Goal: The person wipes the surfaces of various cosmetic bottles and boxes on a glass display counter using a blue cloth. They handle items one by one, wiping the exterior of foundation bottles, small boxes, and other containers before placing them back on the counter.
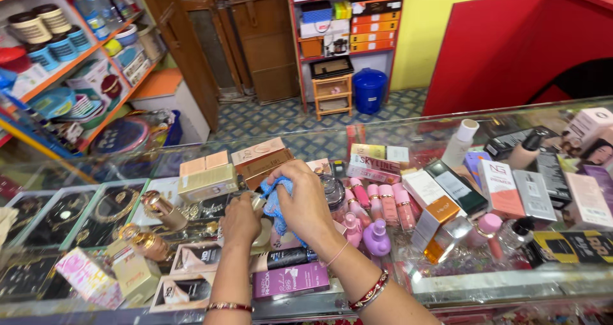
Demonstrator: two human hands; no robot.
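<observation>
The person's right hand (306, 200) is closed around a bunched blue cloth (274, 204), pressing it against a small object held by the left hand (241, 219). That object is almost wholly hidden between the two hands and the cloth; only a pale, shiny edge (257, 202) shows, and what it is cannot be made out. The left hand's fingers curl around it from below. Both hands hover over a glass counter (447, 287) crowded with cosmetics: pink bottles (383, 204) just right of the hands, a purple box (290, 279) beneath them, partly covered by the forearms. Bangles (371, 291) ring the right wrist.
</observation>
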